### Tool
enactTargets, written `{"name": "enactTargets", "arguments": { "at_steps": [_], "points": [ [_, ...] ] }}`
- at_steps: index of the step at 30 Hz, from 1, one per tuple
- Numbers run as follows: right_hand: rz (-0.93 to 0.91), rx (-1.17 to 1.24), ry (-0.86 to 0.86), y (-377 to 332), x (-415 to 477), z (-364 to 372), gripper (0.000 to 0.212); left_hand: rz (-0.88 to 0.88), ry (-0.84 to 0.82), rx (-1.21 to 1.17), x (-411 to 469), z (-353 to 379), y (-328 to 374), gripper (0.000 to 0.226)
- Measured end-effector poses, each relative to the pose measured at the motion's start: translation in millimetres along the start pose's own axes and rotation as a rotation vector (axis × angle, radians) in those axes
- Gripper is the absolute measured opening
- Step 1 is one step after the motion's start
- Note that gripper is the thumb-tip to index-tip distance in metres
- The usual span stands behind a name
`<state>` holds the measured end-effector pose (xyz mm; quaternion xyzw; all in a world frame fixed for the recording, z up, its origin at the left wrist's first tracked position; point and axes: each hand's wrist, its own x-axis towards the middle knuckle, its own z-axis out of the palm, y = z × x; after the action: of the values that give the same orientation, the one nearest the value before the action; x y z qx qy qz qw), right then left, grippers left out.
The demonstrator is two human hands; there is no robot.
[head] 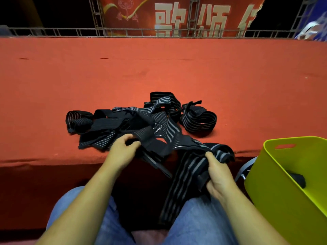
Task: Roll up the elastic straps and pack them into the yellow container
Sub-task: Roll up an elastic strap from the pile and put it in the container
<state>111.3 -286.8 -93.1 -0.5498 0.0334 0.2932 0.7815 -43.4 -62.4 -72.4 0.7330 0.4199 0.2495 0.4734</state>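
the right hand has its fingers curled round a black striped strap, gripping it near the upper end while the rest hangs down over the right thigh. the left hand, fingers bent, pinches a plain black fold at the near edge of the pile of elastic straps, which lies tangled on the red surface. one looped strap sits just beside the pile on its right, loosely coiled but not rolled tight.

the yellow container stands to the person's right, near the right hand, with a dark bundle inside (probably a rolled strap, though too dim to be sure).

the step in hand looks like pulling one strap free of the tangle, before any rolling. the next move calls for drawing it clear, finding an end and winding it firmly so it does not spring open.

on the red banner behind the railing, large pale characters read "歌颂"; a third is cut off at the torn edge. no brand shows on the straps or container.
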Motion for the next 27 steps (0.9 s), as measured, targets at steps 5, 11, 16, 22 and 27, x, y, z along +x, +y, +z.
{"name": "enactTargets", "arguments": {
  "at_steps": [5, 11, 16, 22, 27],
  "points": [
    [0.022, -0.016, -0.071, 7.7, -8.4, 16.0, 0.021, 0.071, 0.219, 0.321, -22.1, 15.8, 6.6, 0.025],
    [-0.034, -0.022, -0.156, 10.3, -7.0, 21.4, 0.023, 0.736, 0.008, 0.382, -62.4, 47.5, 20.1, 0.055],
    [-0.063, -0.101, -0.185, 13.9, -7.6, 24.3, 0.025, 0.697, -0.038, 0.322, -53.4, 59.4, 25.9, 0.050],
    [0.036, -0.024, -0.117, 15.7, -0.6, 25.4, 0.032, 0.692, 0.027, 0.294, -40.8, 46.2, 24.2, 0.031],
    [0.033, 0.000, -0.089, 14.0, -5.4, 33.7, 0.026, 0.702, 0.010, 0.257, -40.1, 40.3, 20.6, 0.033]
  ]
}}
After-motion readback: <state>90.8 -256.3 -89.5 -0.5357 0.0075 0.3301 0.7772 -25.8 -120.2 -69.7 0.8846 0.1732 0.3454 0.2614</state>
